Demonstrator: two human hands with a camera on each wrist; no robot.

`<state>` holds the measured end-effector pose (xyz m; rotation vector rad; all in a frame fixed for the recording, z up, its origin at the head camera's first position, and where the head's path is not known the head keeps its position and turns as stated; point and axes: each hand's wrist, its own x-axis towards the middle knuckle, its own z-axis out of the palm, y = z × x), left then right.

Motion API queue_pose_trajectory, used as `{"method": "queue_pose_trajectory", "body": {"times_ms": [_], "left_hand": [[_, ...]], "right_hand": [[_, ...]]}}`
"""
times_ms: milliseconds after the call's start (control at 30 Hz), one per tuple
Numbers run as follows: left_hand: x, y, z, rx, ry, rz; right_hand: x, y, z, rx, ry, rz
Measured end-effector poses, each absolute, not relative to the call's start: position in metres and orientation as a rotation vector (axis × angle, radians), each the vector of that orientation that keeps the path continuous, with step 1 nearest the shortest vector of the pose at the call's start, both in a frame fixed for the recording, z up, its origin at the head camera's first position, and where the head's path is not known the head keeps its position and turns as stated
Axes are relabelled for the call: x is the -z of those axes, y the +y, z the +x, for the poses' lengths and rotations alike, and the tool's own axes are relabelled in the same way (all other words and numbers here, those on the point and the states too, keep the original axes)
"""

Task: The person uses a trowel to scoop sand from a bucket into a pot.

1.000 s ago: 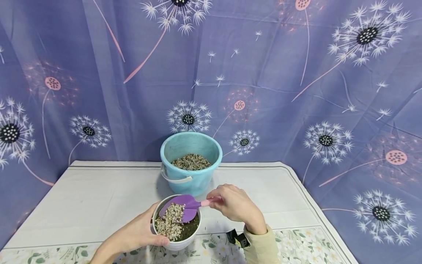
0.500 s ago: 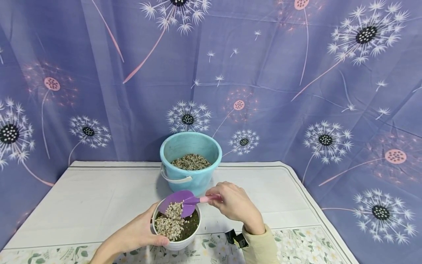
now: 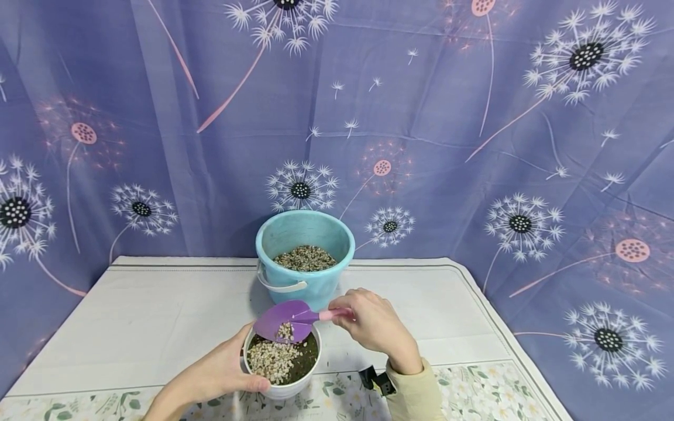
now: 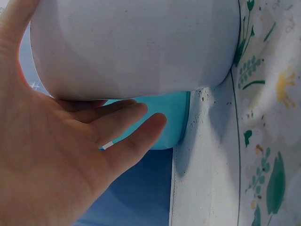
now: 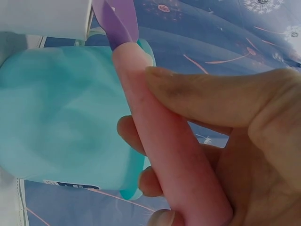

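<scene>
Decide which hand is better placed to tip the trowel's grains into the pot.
Probably the right hand: it grips the trowel by its pink handle, with the blade over the white pot. The left hand holds the pot.

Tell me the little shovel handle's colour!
The handle is pink; the right wrist view shows it best.

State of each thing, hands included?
White round pot: upright, soil partly covered by pale grains.
Purple-bladed trowel with pink handle: blade tilted, some pale grains on it.
Round turquoise bucket: upright, part-filled with mixed grains; white handle lowered.
Left hand: gripping the pot.
Right hand: gripping the pink handle.
Printed purple curtain: hanging, creased.
White floral tablecloth: spread flat.
</scene>
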<state>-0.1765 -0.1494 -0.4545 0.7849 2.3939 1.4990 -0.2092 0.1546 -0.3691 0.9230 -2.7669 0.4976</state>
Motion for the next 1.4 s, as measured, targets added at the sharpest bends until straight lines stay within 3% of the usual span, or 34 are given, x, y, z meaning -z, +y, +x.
{"method": "queue_pose_trajectory", "body": {"times_ms": [1400], "left_hand": [[0.4567, -0.1509, -0.1772, -1.57, 2.283, 0.763]], "right_hand": [[0.3666, 0.1635, -0.2113, -0.66, -2.716, 0.935]]}}
